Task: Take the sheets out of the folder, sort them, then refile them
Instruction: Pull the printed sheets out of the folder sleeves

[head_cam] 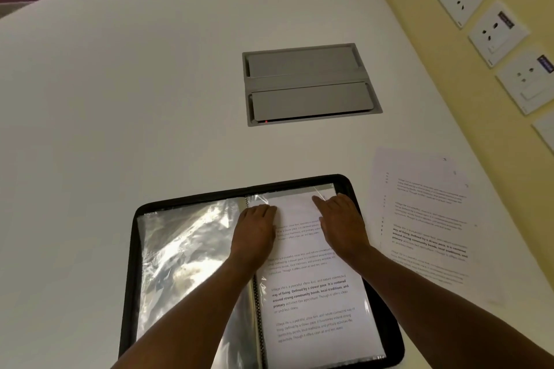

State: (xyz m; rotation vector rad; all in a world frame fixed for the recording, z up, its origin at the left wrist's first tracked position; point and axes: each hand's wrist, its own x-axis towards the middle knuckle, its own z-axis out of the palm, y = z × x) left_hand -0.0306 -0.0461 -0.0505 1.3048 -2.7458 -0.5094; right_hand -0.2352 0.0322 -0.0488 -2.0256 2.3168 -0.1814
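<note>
Black zip-edged display folder (344, 186), one, lies open near the bench's (150, 84) near edge, its clear plastic sleeves (186, 263) shining. One printed white sheet (311, 293) lies on its right-hand page, upper part under both hands. Left hand (256, 229): palm down by the spine, fingers flat and released, resting on the sleeve. Right hand (341, 219): palm down at the sheet's right edge, fingers extended toward the sleeve's top opening; whether they pinch the plastic cannot be told. Both forearms are cut off at the lower border. Loose printed sheets (425, 219), fanned, by the bench's right edge; overlap hides their count. One grey recessed cable hatch (310, 84) mid-bench. Three wall socket plates (497, 30), a fourth cut off.
</note>
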